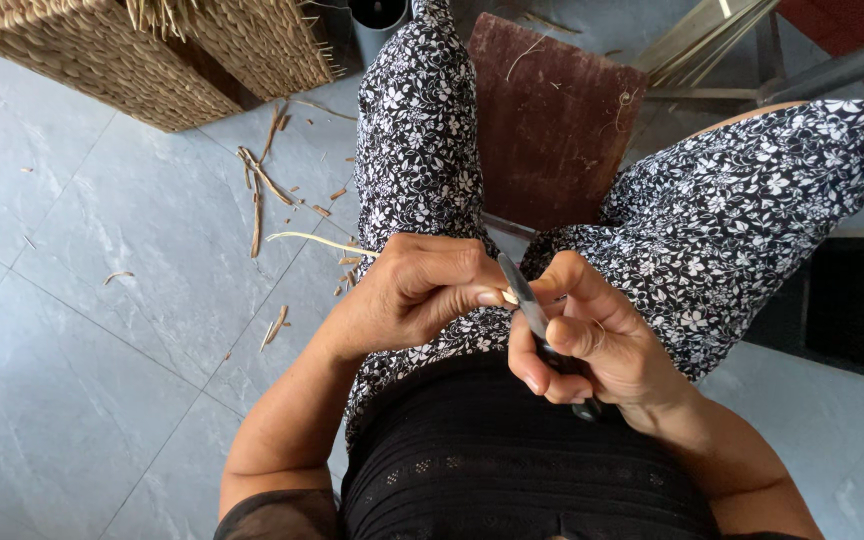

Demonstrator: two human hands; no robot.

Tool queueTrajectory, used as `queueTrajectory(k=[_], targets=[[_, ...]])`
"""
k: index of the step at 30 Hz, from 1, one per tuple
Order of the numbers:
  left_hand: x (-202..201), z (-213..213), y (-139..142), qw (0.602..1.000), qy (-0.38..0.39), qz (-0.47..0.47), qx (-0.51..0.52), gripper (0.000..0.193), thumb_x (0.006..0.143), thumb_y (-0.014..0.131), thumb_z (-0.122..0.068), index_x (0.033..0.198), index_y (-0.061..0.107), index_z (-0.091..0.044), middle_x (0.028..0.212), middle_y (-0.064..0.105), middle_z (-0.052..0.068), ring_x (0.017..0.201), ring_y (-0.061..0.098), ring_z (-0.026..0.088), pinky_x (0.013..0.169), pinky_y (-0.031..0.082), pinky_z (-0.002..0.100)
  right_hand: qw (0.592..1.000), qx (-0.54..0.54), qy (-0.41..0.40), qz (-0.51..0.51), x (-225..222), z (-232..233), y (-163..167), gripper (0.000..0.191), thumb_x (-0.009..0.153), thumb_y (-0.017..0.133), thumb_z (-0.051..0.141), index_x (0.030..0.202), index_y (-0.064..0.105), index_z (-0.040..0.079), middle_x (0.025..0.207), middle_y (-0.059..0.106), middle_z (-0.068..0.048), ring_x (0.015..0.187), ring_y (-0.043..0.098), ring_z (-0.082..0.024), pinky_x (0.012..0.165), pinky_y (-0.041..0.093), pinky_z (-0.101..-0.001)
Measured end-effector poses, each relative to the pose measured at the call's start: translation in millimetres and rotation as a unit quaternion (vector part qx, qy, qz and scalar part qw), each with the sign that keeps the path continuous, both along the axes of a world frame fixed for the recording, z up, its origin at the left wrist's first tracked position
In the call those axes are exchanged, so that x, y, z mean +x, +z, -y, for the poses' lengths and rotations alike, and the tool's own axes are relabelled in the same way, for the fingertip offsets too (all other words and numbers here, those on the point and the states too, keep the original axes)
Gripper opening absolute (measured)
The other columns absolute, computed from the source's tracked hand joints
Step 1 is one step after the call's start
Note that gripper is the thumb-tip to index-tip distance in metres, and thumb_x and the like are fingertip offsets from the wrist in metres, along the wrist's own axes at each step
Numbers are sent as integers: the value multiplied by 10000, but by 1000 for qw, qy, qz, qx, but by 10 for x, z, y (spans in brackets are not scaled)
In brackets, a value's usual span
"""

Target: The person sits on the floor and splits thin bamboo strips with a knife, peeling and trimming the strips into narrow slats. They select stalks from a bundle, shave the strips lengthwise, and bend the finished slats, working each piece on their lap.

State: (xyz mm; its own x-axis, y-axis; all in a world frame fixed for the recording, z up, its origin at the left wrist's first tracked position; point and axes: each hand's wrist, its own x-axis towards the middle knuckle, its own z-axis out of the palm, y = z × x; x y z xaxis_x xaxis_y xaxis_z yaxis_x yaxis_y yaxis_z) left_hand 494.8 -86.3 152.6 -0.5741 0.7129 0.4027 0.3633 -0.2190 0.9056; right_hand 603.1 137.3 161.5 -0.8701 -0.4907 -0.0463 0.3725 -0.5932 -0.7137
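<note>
Nearest to us is our own lap, with both hands meeting just above it. Left hand (414,290): fingers curled tight around a thin pale straw-coloured reed strip (317,241), whose free end sticks out to the left over the grey tiled floor (82,380). We judge this grip steadies the strip so its near end sits by the thumb, presented to the blade. Right hand (577,335): clenched on the dark handle of a small knife with a slim grey metal blade (524,295), blade angled up and left, touching or just beside the strip end at the left thumb; exact contact we cannot tell. Dry reed shavings (262,190) lie scattered on the floor left of the knee. Farther off, upper left, stands a woven straw basket (142,50); between the knees, a worn reddish-brown board (552,120).
</note>
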Motion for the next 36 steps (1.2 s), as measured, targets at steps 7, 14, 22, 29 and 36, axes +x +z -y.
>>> queueTrajectory(k=[7,14,22,29,36], targets=[[46,-155,-21,994,52,96,-26,141,1055,635,-128,1145,704,-45,925,718,41,772,721,112,676,600,262,991,69,-109,-15,-120,7,19,270,1122,564,258,1354,571,119,860,644,-127,521,449,-74,420,373,-204],[-176,-27,93,976,191,-66,-87,194,1020,658,-53,1209,704,-54,984,732,46,845,722,143,738,595,277,981,96,-168,-12,-331,-178,-215,427,1099,560,319,1415,567,32,828,641,-61,483,422,-56,398,379,-206],[263,-70,318,956,88,-272,-70,342,904,669,-36,1237,685,-114,1117,736,58,1026,735,234,903,576,378,985,61,122,110,-676,421,-803,444,1051,616,249,1405,563,-13,854,681,-55,675,569,-89,616,486,-237],[461,-317,-17,953,63,-286,-76,365,826,698,-52,1191,682,-48,1096,710,164,996,680,332,917,530,471,965,164,203,-14,-1009,517,-539,552,977,658,212,1477,521,23,874,711,-41,819,674,-113,785,568,-256],[284,291,-113,749,610,-257,-20,426,964,697,-53,1361,545,-38,1377,580,110,1219,607,389,1089,497,455,943,323,25,-80,-1030,391,-366,388,948,676,148,1309,669,7,812,746,-28,558,505,-26,491,385,-197]])
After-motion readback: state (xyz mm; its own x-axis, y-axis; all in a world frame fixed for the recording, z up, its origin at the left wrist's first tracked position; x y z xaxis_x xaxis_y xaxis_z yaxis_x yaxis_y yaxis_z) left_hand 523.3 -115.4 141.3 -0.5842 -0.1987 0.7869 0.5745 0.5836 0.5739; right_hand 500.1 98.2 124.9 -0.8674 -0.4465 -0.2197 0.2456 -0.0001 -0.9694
